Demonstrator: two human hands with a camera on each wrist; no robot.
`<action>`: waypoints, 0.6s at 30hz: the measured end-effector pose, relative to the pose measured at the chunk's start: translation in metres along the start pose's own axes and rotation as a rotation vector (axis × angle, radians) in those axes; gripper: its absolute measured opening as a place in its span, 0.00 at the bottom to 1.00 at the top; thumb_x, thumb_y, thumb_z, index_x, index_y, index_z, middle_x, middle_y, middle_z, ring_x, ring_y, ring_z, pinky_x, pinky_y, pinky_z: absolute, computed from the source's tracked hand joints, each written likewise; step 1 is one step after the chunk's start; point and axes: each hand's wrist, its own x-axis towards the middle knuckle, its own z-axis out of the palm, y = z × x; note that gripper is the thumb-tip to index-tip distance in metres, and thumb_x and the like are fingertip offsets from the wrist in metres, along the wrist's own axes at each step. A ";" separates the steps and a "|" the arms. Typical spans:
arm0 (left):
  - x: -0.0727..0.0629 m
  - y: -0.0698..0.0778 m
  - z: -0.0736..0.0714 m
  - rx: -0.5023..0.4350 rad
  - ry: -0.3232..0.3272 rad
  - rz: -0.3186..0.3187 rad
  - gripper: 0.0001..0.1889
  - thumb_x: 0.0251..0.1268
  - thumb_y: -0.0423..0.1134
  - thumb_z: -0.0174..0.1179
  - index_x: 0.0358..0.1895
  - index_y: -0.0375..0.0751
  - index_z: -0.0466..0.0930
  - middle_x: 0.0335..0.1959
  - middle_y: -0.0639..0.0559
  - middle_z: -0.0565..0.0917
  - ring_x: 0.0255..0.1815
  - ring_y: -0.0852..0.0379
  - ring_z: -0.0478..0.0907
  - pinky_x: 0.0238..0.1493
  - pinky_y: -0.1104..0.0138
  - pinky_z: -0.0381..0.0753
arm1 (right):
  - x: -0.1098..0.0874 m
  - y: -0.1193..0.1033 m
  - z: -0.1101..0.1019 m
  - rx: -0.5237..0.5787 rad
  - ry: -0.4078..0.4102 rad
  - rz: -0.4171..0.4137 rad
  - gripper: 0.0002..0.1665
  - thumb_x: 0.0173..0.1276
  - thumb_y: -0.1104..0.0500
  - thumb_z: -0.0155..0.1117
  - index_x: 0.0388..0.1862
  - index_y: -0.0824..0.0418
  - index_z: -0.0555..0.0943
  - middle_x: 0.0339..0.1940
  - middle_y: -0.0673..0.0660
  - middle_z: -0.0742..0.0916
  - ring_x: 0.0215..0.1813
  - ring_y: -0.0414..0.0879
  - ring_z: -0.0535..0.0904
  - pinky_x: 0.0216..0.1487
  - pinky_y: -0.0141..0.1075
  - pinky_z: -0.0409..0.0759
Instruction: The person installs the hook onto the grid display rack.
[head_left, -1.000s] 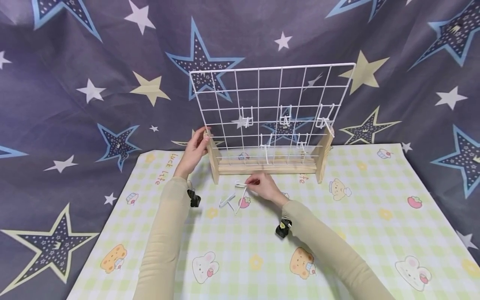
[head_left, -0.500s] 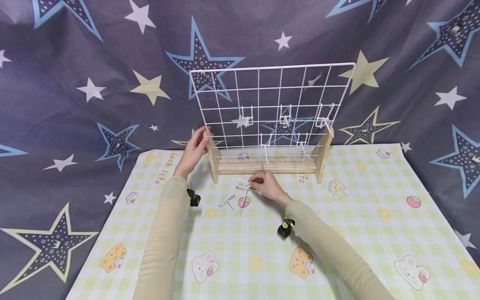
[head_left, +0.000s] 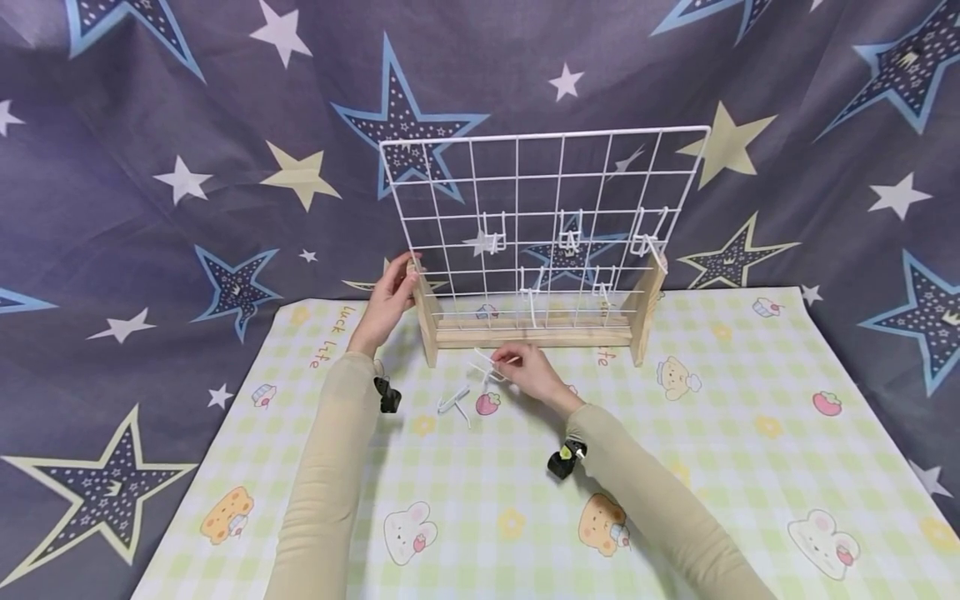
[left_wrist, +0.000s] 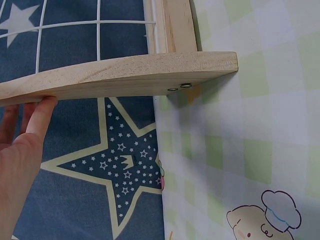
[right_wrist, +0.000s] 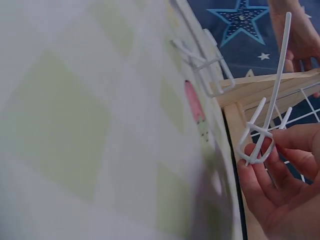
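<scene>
A white wire grid rack (head_left: 517, 177) on a wooden base stands at the back of the table. My left hand (head_left: 390, 300) holds the wooden left side panel (left_wrist: 125, 72) near its upper end; the fingertips are partly hidden behind it. In front of the base, my right hand (head_left: 531, 372) pinches a white wire hook (right_wrist: 257, 145) between thumb and fingers. Its long prong points upward in the right wrist view. Another white wire hook (head_left: 454, 403) lies on the tablecloth, left of the right hand. Several similar hooks (head_left: 570, 240) hang on the grid's middle and lower bars.
The table wears a green-and-white checked tablecloth (head_left: 465, 475) printed with cartoon animals, flowers and strawberries. Behind the rack hangs a dark cloth (head_left: 480, 75) patterned with stars. The right side panel (head_left: 648, 321) of the rack stands close to the back edge.
The right hand has lifted and turned the hook in its fingers, so its prong no longer reaches down beside the loose hook. The left hand stays on the rack.
</scene>
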 end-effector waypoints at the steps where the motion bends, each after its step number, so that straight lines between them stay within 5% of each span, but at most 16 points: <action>1: 0.000 0.000 0.000 0.000 0.001 0.000 0.23 0.78 0.43 0.45 0.71 0.41 0.61 0.65 0.29 0.66 0.63 0.41 0.67 0.56 0.52 0.76 | 0.000 -0.001 0.000 0.013 0.007 0.010 0.08 0.63 0.71 0.63 0.41 0.70 0.83 0.36 0.60 0.86 0.36 0.50 0.81 0.41 0.36 0.82; 18: 0.000 -0.002 0.000 -0.042 -0.001 -0.002 0.23 0.78 0.40 0.45 0.71 0.41 0.61 0.65 0.29 0.66 0.65 0.32 0.61 0.57 0.54 0.76 | 0.002 -0.015 -0.005 0.082 0.074 0.006 0.07 0.63 0.72 0.63 0.40 0.70 0.82 0.36 0.61 0.86 0.36 0.50 0.80 0.43 0.37 0.79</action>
